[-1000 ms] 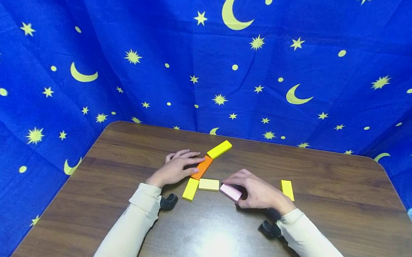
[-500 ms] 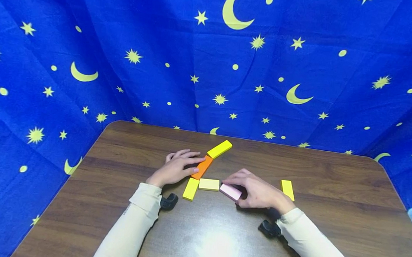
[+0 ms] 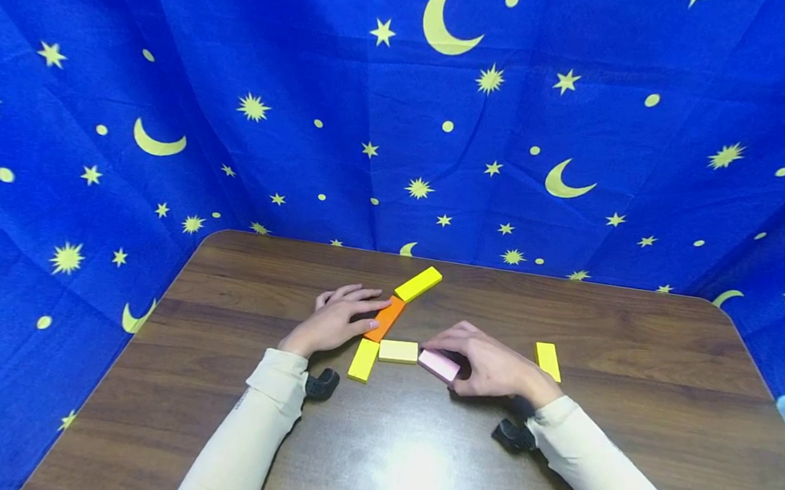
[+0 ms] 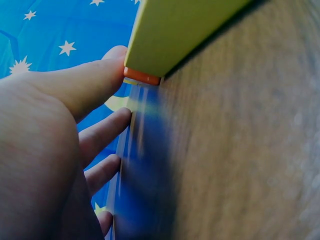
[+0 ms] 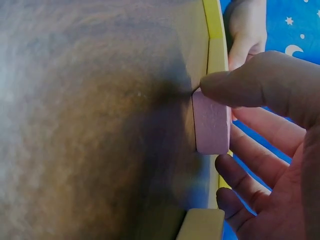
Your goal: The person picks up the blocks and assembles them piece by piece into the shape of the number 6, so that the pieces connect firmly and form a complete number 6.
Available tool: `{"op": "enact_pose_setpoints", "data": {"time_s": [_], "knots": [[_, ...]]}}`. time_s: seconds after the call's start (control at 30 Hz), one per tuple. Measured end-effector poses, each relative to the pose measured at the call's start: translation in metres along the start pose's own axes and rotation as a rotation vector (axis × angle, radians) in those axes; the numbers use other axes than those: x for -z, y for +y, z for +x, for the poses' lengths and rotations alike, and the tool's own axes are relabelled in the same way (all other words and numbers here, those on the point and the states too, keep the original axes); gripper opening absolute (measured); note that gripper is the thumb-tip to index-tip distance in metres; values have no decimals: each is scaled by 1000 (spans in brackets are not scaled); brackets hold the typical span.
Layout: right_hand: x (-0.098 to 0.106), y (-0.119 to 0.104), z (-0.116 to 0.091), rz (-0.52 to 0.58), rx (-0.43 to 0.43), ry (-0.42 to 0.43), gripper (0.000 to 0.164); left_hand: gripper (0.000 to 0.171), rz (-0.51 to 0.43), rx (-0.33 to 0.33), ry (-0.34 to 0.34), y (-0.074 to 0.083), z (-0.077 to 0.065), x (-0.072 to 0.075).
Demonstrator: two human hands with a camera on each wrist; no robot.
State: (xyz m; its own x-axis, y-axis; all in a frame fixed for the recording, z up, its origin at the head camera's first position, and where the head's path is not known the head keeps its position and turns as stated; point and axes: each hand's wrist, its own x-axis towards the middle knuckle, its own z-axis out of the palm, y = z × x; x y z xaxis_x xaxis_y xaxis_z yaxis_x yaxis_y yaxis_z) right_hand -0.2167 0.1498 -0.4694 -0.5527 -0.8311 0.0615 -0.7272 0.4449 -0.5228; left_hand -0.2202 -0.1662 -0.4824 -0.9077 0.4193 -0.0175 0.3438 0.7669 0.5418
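In the head view, my left hand [image 3: 337, 322] lies beside an orange block [image 3: 385, 319], its nearly straight index finger and thumb touching that block. In the left wrist view, the thumb [image 4: 95, 82] reaches the orange block's end [image 4: 142, 76] behind a yellow block [image 4: 175, 35]. My right hand [image 3: 495, 363] pinches a pink block [image 3: 439, 365] between thumb and fingers; its thumb [image 5: 240, 87] is on the pink block [image 5: 212, 125] in the right wrist view. Just left of the pink block lies a cream block [image 3: 399, 352], and a yellow block [image 3: 363, 360] adjoins the cream one.
Another yellow block [image 3: 419, 285] continues from the orange block's far end. One more yellow block [image 3: 548, 362] lies alone behind my right wrist. All rest on a brown wooden table [image 3: 637, 355]. A blue curtain [image 3: 350, 99] with moons and stars hangs behind and at both sides.
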Motion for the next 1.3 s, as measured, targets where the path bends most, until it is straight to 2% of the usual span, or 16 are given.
{"op": "enact_pose_setpoints", "data": {"time_s": [0.17, 0.4, 0.67, 0.97, 1.3], "knots": [[3, 3, -6, -1, 5, 50, 66, 46, 3, 1, -3, 1, 0, 0], [14, 7, -22, 23, -3, 171, 69, 46, -1, 16, -8, 0, 0, 0], [26, 13, -43, 49, -48, 238, 70, 47, 6, 28, -11, -1, 1, -1], [34, 28, -64, 22, -57, 339, 68, 47, 6, 18, -11, 1, 0, 1], [40, 37, -96, -3, -162, 416, 69, 47, 3, 18, -19, 3, -1, 2]]}}
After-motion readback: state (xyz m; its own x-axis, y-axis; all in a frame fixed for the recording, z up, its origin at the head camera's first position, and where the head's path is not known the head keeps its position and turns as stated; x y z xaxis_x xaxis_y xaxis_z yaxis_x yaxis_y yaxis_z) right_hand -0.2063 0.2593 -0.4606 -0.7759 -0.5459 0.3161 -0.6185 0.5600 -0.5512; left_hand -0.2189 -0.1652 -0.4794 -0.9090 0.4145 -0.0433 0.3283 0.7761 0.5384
